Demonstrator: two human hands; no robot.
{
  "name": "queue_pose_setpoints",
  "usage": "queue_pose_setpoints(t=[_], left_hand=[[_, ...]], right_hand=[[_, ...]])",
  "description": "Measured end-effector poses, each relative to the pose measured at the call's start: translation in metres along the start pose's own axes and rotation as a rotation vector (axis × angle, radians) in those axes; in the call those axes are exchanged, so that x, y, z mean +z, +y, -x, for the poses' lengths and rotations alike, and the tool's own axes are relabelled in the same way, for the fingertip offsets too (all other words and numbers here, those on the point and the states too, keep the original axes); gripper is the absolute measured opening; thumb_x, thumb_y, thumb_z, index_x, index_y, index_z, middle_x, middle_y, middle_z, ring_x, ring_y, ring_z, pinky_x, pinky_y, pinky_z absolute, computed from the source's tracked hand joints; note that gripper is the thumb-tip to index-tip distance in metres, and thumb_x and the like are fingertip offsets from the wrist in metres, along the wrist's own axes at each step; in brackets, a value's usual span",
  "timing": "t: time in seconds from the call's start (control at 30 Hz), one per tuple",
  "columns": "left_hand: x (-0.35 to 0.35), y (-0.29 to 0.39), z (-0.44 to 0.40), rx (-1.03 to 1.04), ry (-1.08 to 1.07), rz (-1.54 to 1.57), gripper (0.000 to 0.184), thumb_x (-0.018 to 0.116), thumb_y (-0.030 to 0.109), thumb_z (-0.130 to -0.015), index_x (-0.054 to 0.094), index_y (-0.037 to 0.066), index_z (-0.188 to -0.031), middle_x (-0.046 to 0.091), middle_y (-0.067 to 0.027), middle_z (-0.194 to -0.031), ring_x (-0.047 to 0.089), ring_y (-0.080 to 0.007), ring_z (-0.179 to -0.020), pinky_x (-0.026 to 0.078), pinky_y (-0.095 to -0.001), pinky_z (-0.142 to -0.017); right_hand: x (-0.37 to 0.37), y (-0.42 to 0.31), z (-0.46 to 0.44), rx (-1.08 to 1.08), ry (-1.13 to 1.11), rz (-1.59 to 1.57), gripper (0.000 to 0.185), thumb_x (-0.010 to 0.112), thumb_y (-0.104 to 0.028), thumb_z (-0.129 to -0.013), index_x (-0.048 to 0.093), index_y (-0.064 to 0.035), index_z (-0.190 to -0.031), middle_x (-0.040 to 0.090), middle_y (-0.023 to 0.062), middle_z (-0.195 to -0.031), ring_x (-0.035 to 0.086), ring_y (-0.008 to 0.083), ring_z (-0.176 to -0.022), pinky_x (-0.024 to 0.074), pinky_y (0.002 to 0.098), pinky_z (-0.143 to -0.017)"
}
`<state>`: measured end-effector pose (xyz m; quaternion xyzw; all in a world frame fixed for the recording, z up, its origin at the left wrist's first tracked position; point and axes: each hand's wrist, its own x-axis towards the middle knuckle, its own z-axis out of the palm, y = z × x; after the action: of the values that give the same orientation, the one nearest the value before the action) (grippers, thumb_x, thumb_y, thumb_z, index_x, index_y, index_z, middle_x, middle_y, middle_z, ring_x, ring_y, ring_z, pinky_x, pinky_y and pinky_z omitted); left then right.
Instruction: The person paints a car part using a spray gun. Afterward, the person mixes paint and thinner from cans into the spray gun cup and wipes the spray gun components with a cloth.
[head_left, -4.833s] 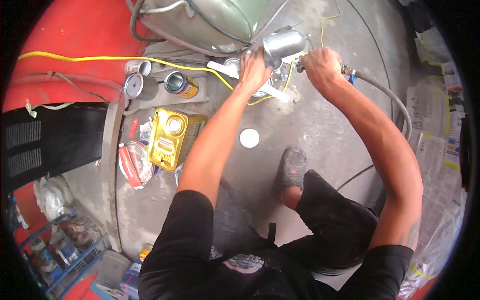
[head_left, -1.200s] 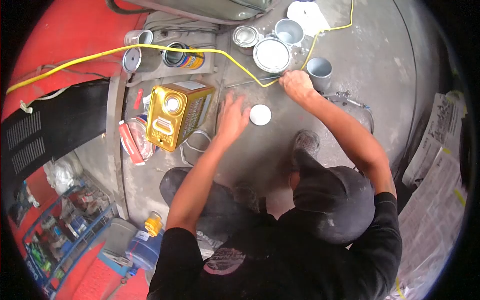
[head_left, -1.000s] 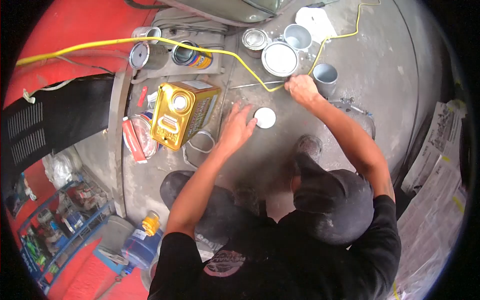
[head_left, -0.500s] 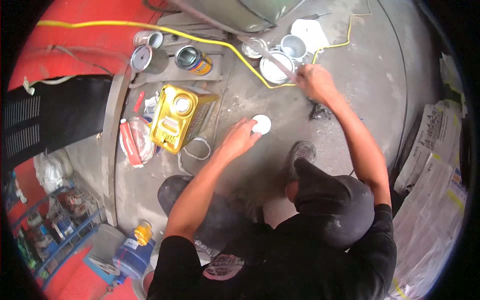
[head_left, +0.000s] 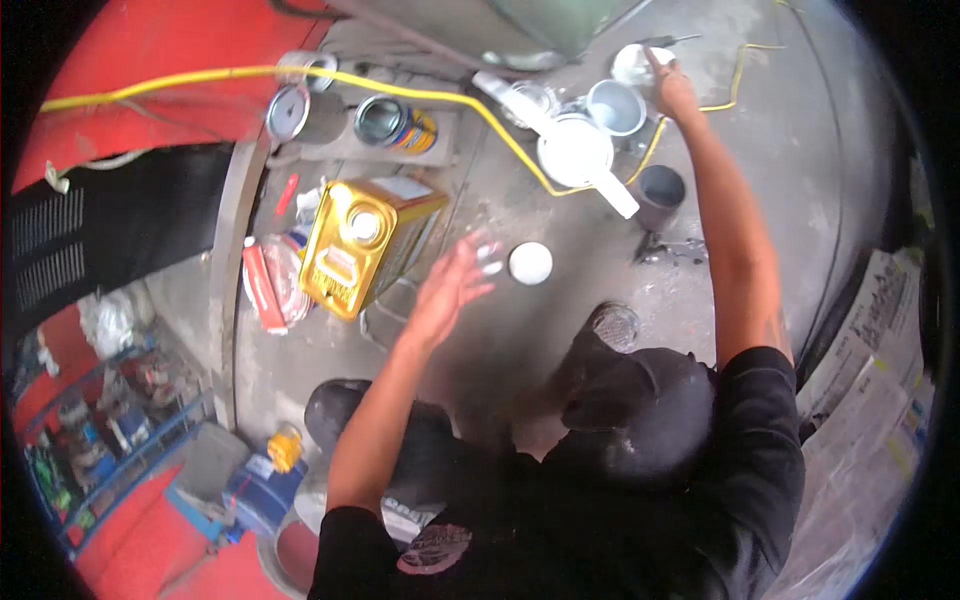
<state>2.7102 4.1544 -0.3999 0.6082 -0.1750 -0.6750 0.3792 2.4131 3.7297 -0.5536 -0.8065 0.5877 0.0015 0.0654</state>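
Note:
My left hand [head_left: 457,285] hovers open above the floor, fingers spread, with pale smears on the fingertips. Just right of it, a white round lid [head_left: 531,263] lies apart from the hand. My right hand [head_left: 674,88] reaches to the far side, its fingers closing on a crumpled white cloth or paper [head_left: 635,64]; the exact material is unclear. A long pale flat stick [head_left: 612,192] rests across a white-topped tin [head_left: 574,158]. Beside that tin stand a grey cup [head_left: 616,108] and, nearer me, a dark grey cup [head_left: 661,187].
A gold rectangular can [head_left: 340,255] stands left of my left hand. Behind it are an open paint tin [head_left: 381,119] and another tin [head_left: 289,112]. A yellow hose [head_left: 430,92] crosses the floor. A red tube [head_left: 262,285] lies at left; newspaper sheets [head_left: 850,400] line the right.
My right hand has let go of the stick, leaving it across the tin, and moved away to the white cloth. My left hand has drawn back from the lid and spread its fingers.

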Motion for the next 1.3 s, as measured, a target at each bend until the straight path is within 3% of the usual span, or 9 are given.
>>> queue_pose_setpoints(t=[0.1,0.23,0.43,0.63,0.77,0.9,1.03,1.2,1.3], left_hand=[[-0.003,0.015,0.004,0.034,-0.036,0.310,0.088,0.035,0.071,-0.105,0.025,0.008,-0.165,0.041,-0.0187,-0.163,0.051,-0.0363,-0.138,0.044,-0.0546,-0.114],[0.002,0.023,0.003,0.073,-0.026,0.440,0.092,0.029,0.075,-0.103,0.016,0.010,-0.167,0.034,-0.0188,-0.167,0.049,-0.0410,-0.139,0.042,-0.0581,-0.113],[0.007,0.030,0.007,0.091,-0.058,0.491,0.093,0.028,0.076,-0.102,0.010,0.014,-0.169,0.030,-0.0182,-0.169,0.046,-0.0428,-0.141,0.041,-0.0590,-0.114],[0.024,0.036,0.007,0.089,-0.103,0.529,0.091,0.028,0.075,-0.104,0.011,0.014,-0.169,0.033,-0.0180,-0.167,0.048,-0.0416,-0.139,0.042,-0.0582,-0.113],[0.045,0.031,0.006,0.152,-0.111,0.669,0.083,0.028,0.072,-0.106,0.029,0.011,-0.162,0.045,-0.0177,-0.157,0.052,-0.0351,-0.136,0.043,-0.0540,-0.113],[0.032,0.017,0.006,0.182,-0.109,0.812,0.073,0.029,0.067,-0.108,0.046,0.008,-0.149,0.054,-0.0143,-0.145,0.054,-0.0285,-0.133,0.043,-0.0502,-0.115],[0.028,-0.001,0.011,0.271,-0.048,0.628,0.068,0.032,0.063,-0.110,0.044,0.007,-0.148,0.053,-0.0114,-0.145,0.049,-0.0259,-0.138,0.036,-0.0450,-0.121],[0.032,-0.007,0.023,0.274,-0.266,0.463,0.095,0.033,0.067,-0.107,-0.013,0.010,-0.167,0.013,-0.0158,-0.175,0.020,-0.0289,-0.160,0.020,-0.0480,-0.128],[0.024,-0.013,0.026,0.224,-0.284,0.367,0.095,0.031,0.072,-0.105,-0.014,0.016,-0.168,0.015,-0.0192,-0.174,0.023,-0.0337,-0.159,0.023,-0.0553,-0.125]], right_hand=[[0.066,0.042,-0.040,-0.052,0.025,-0.131,0.045,0.066,-0.031,-0.093,0.067,-0.0283,-0.139,0.072,0.0265,-0.111,0.071,0.0389,-0.110,0.0568,0.0467,-0.094],[-0.002,0.036,-0.020,0.203,-0.057,-0.359,0.034,0.058,-0.018,-0.089,0.075,-0.0236,-0.118,0.075,0.0220,-0.100,0.074,0.0364,-0.098,0.0564,0.0450,-0.088],[-0.151,0.028,0.069,-0.123,0.539,-0.457,0.033,0.059,-0.013,-0.090,0.074,-0.0164,-0.119,0.076,0.0147,-0.098,0.071,0.0271,-0.084,0.0560,0.0371,-0.080],[-0.256,-0.099,0.222,-0.451,0.038,-0.653,0.037,0.057,0.000,-0.088,0.069,-0.0064,-0.123,0.071,0.0140,-0.101,0.068,0.0247,-0.086,0.0549,0.0364,-0.081],[-0.212,-0.189,0.291,-0.505,-0.278,-0.780,0.039,0.059,-0.009,-0.097,0.064,-0.0062,-0.135,0.060,0.0233,-0.139,0.063,0.0382,-0.122,0.0521,0.0444,-0.103],[-0.096,-0.283,0.337,-0.301,-0.119,-1.034,0.045,0.041,-0.027,-0.110,0.056,-0.0014,-0.143,0.040,0.0312,-0.158,0.028,0.0505,-0.152,0.0233,0.0520,-0.127],[-0.057,-0.310,0.349,-0.104,0.049,-1.115,0.040,0.041,-0.024,-0.109,0.060,0.0024,-0.133,0.048,0.0335,-0.147,0.041,0.0505,-0.140,0.0355,0.0524,-0.117],[-0.038,-0.290,0.323,0.078,-0.066,-1.136,0.037,0.043,-0.024,-0.108,0.065,0.0048,-0.113,0.063,0.0297,-0.114,0.060,0.0440,-0.108,0.0475,0.0497,-0.095],[-0.039,-0.289,0.324,0.177,-0.070,-1.265,0.038,0.044,-0.026,-0.109,0.067,0.0044,-0.108,0.067,0.0253,-0.095,0.065,0.0369,-0.091,0.0515,0.0456,-0.084]])
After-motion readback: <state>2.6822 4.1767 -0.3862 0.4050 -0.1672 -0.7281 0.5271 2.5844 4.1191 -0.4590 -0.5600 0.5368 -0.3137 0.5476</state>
